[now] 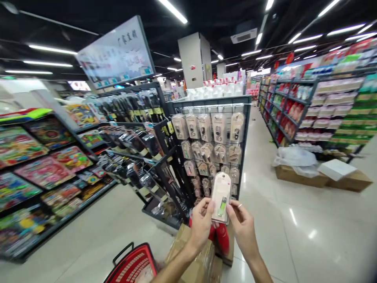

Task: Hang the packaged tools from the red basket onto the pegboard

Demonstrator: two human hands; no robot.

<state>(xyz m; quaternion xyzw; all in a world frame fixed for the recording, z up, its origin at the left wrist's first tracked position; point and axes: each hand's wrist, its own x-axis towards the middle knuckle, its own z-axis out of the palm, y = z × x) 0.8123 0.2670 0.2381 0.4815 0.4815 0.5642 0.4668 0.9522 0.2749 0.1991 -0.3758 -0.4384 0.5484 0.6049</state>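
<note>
Between both hands I hold up a packaged nail clipper [221, 196] on a pale card, the clipper itself showing green near the lower right of the pack. My left hand [202, 220] pinches the pack's lower left edge. My right hand [243, 226], with a ring on one finger, grips its lower right edge. Just behind the pack stands a wire display rack [212, 106] hung with several rows of similar blister packs [218, 127].
Below my hands are cardboard boxes [191, 251] with something red [222, 237] by them. A red shopping basket [135, 265] sits at the lower left. Shelves of toys [47, 169] line the left. On the right, boxes with plastic wrap [297, 159] lie beside stocked shelves [294, 106].
</note>
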